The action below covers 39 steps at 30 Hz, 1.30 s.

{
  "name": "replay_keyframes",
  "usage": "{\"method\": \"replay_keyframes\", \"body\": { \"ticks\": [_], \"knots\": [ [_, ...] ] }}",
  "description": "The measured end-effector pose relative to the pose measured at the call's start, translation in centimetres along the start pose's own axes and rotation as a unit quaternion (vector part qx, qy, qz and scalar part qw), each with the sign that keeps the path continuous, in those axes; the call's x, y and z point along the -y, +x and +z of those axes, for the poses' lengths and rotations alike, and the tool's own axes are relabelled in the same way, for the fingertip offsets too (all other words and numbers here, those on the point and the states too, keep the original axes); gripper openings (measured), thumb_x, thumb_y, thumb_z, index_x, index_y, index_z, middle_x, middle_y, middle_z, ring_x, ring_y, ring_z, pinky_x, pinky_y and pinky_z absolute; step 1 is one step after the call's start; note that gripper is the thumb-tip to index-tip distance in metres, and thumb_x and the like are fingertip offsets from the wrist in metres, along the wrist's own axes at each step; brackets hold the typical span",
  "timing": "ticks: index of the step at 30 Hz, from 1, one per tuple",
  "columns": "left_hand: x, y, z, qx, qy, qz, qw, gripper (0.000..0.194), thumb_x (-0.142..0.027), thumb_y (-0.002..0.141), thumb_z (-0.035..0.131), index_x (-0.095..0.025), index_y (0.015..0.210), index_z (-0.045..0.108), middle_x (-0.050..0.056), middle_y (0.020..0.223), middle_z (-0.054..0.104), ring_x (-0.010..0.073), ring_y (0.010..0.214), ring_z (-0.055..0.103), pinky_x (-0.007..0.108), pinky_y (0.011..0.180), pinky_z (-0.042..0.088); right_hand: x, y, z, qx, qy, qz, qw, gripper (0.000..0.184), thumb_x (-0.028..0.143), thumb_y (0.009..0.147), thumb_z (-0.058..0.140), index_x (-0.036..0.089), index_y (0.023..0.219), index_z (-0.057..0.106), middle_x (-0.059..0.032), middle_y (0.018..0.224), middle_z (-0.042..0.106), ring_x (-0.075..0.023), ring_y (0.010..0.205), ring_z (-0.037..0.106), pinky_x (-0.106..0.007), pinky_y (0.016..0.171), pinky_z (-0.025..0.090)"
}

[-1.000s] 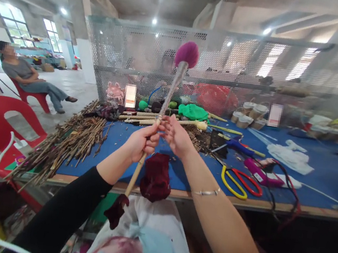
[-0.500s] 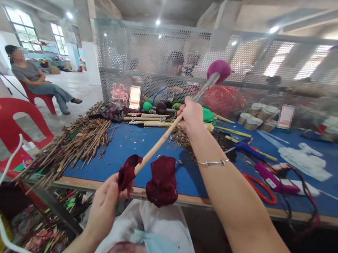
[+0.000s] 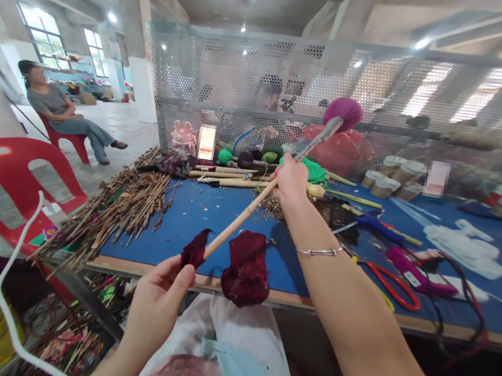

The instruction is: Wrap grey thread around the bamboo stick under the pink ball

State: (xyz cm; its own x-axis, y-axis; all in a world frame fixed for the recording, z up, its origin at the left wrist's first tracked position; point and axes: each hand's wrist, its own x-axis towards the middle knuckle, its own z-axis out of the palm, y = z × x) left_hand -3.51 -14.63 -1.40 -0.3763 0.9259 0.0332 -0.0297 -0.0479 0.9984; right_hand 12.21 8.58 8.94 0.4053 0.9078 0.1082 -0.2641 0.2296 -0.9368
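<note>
My right hand [image 3: 292,181] is closed around the middle of a slanting bamboo stick [image 3: 246,214]. A purple ball [image 3: 343,115] tops the stick's far end, with grey wrapping just below it. At the near end, a piece of dark red cloth [image 3: 194,249] lies against the stick. My left hand [image 3: 163,292] pinches this cloth between thumb and fingers; whether it also grips the stick tip, I cannot tell. A second dark red cloth piece [image 3: 247,268] lies at the table's front edge, just right of the stick.
Dry twigs [image 3: 131,206] are heaped on the left of the blue table [image 3: 195,201]. Red-handled scissors [image 3: 393,286], a purple device [image 3: 420,273] with cables and white gloves [image 3: 464,245] lie to the right. A mesh screen [image 3: 240,82] stands behind. A person [image 3: 52,101] sits far left.
My left thumb now lies over the front of the cloth, and the cloth's near part has shifted under the fingers. The whole view has turned slightly left. My right hand keeps its hold.
</note>
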Motion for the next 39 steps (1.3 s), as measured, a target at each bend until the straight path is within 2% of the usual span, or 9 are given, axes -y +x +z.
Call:
{"method": "replay_keyframes", "body": {
  "ticks": [5, 8, 11, 14, 17, 20, 25, 32, 39],
  "knots": [
    [-0.4, -0.2, 0.3, -0.080, 0.120, 0.181, 0.973, 0.026, -0.031, 0.072, 0.067, -0.024, 0.097, 0.070, 0.007, 0.108, 0.062, 0.0227, 0.103, 0.056, 0.031, 0.094, 0.041, 0.0, -0.1, -0.2, -0.004, -0.001, -0.022, 1.000, 0.030, 0.021, 0.087, 0.040, 0.023, 0.059, 0.029, 0.0095, 0.034, 0.028, -0.0069, 0.025, 0.033, -0.017, 0.028, 0.027],
    [0.4, -0.3, 0.2, -0.074, 0.166, 0.244, 0.953, 0.020, -0.028, 0.074, 0.065, -0.025, 0.092, 0.072, 0.008, 0.110, 0.062, 0.0231, 0.103, 0.057, 0.032, 0.096, 0.040, 0.1, 0.0, -0.4, -0.009, -0.008, -0.031, 0.999, 0.031, 0.021, 0.087, 0.040, 0.023, 0.058, 0.029, 0.0093, 0.033, 0.029, -0.0069, 0.025, 0.034, -0.017, 0.028, 0.027],
    [1.6, 0.0, -0.3, -0.096, 0.152, 0.300, 0.937, 0.039, -0.028, 0.077, 0.061, -0.022, 0.116, 0.061, 0.010, 0.112, 0.063, 0.0229, 0.105, 0.058, 0.036, 0.096, 0.041, 0.1, 0.0, -0.5, -0.017, -0.004, -0.033, 0.999, 0.032, 0.021, 0.087, 0.041, 0.022, 0.057, 0.030, 0.0092, 0.032, 0.030, -0.0071, 0.024, 0.034, -0.017, 0.027, 0.027],
    [2.2, 0.6, -1.2, -0.153, 0.124, 0.273, 0.942, 0.054, -0.029, 0.083, 0.054, -0.018, 0.134, 0.040, 0.009, 0.097, 0.069, 0.0176, 0.091, 0.064, 0.033, 0.087, 0.046, 0.1, 0.1, -0.6, -0.016, 0.018, -0.025, 0.999, 0.033, 0.020, 0.087, 0.042, 0.022, 0.057, 0.030, 0.0096, 0.032, 0.030, -0.0064, 0.024, 0.033, -0.017, 0.027, 0.026],
    [2.3, 1.4, -2.2, -0.171, 0.116, 0.179, 0.962, 0.047, -0.033, 0.080, 0.058, -0.015, 0.122, 0.051, -0.004, 0.058, 0.061, 0.0100, 0.055, 0.060, 0.020, 0.060, 0.048, 0.0, -0.1, -0.6, 0.016, 0.060, -0.011, 0.998, 0.034, 0.020, 0.088, 0.042, 0.021, 0.056, 0.030, 0.0096, 0.033, 0.031, -0.0056, 0.025, 0.032, -0.017, 0.028, 0.025],
    [2.4, 1.7, -2.8, -0.148, 0.120, 0.126, 0.974, 0.033, -0.037, 0.075, 0.063, -0.014, 0.098, 0.065, -0.006, 0.047, 0.053, 0.0072, 0.042, 0.049, 0.016, 0.046, 0.041, -0.1, -0.3, -0.8, 0.073, 0.100, 0.010, 0.992, 0.036, 0.023, 0.089, 0.041, 0.021, 0.056, 0.029, 0.0091, 0.034, 0.032, -0.0055, 0.026, 0.032, -0.017, 0.027, 0.023],
    [2.8, 1.6, -2.3, -0.043, 0.129, 0.163, 0.977, 0.018, -0.033, 0.071, 0.066, -0.015, 0.071, 0.068, 0.005, 0.077, 0.068, 0.0151, 0.074, 0.062, 0.023, 0.070, 0.048, -0.2, -0.3, -1.3, 0.198, 0.176, 0.056, 0.963, 0.039, 0.036, 0.089, 0.045, 0.020, 0.057, 0.029, 0.0104, 0.035, 0.029, -0.0043, 0.026, 0.026, -0.016, 0.027, 0.021],
    [3.9, -0.5, 0.0, 0.042, 0.085, 0.081, 0.992, 0.025, -0.036, 0.081, 0.055, -0.014, 0.087, 0.066, -0.003, 0.048, 0.052, 0.0079, 0.039, 0.045, 0.018, 0.039, 0.036, -1.8, 0.7, -1.4, 0.313, 0.266, 0.131, 0.902, 0.035, 0.045, 0.088, 0.046, 0.021, 0.065, 0.035, 0.0128, 0.036, 0.025, -0.0040, 0.026, 0.020, -0.014, 0.027, 0.019],
    [5.0, -1.9, 1.9, 0.055, 0.045, 0.277, 0.958, 0.013, -0.018, 0.078, 0.059, -0.019, 0.091, 0.057, 0.002, 0.077, 0.057, 0.0120, 0.068, 0.055, 0.022, 0.061, 0.047, -4.3, 1.0, -0.6, 0.289, 0.288, 0.149, 0.901, 0.039, 0.049, 0.087, 0.046, 0.021, 0.064, 0.033, 0.0128, 0.035, 0.024, -0.0041, 0.026, 0.021, -0.013, 0.027, 0.020]
  ]
}}
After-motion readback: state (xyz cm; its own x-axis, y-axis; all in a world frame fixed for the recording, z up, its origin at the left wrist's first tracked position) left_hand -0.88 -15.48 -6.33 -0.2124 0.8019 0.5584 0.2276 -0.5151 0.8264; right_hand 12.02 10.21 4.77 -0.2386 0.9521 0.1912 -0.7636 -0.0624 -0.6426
